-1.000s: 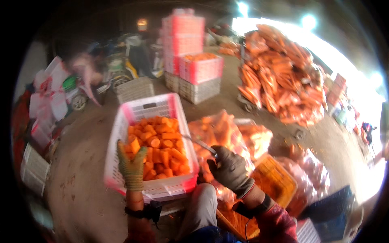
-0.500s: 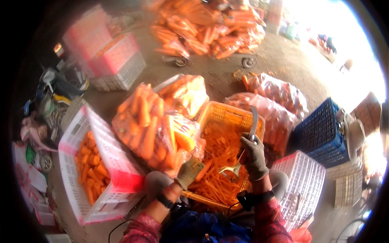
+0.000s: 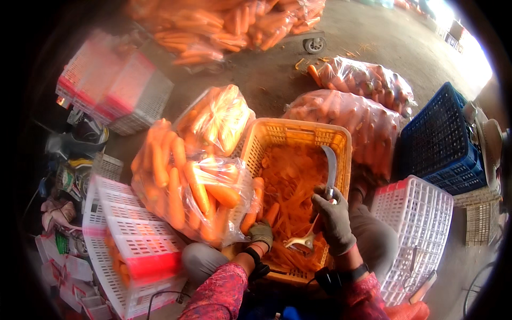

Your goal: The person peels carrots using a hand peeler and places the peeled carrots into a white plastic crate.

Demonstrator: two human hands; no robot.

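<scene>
My right hand [image 3: 335,220], in a grey-green glove, is closed on a curved knife [image 3: 331,165] with its blade pointing up and away. The same hand also grips a brass-coloured peeler [image 3: 302,242], whose head hangs over the shavings. My gloved left hand [image 3: 261,234] is at the near left side of the orange crate [image 3: 298,127], fingers curled around the lower end of a carrot [image 3: 272,213]. Orange peel shavings [image 3: 293,181] lie in the crate. Just left, an opened clear bag of carrots [image 3: 186,186] leans against it, and another carrot [image 3: 253,205] rests at the bag's edge.
A white-and-pink crate [image 3: 141,234] holding carrots stands at my left, an upturned white crate [image 3: 410,229] at my right. Beyond are a blue crate [image 3: 442,141], filled carrot bags [image 3: 346,117], a bag-laden cart [image 3: 314,44] and stacked pink-and-white crates [image 3: 114,88].
The whole view has shifted, so the cart sits higher and further left. My left hand has moved inward at the crate's near left edge. The right hand keeps the knife and peeler.
</scene>
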